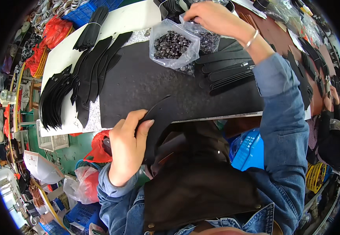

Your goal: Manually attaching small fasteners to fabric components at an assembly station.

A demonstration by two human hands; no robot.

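My left hand [129,143] pinches a curved black leather-like strip [162,117] between thumb and fingers at the front edge of the table. The strip bends up over the dark work mat [138,78]. At the far side, my right hand [211,17] reaches to the mouth of a clear plastic bag [208,41] of small dark pieces. Its fingers are bent together there, and what they hold, if anything, is hidden. Beside it stands an open clear bag [193,51] full of small dark round snap-like pieces [172,45].
Several black strips [95,66] and a fanned stack [56,98] lie on the left of the white table. More black strips [230,68] lie right of the bags. A blue plastic basket [248,150] stands below the table edge. At far right another person [332,137] works.
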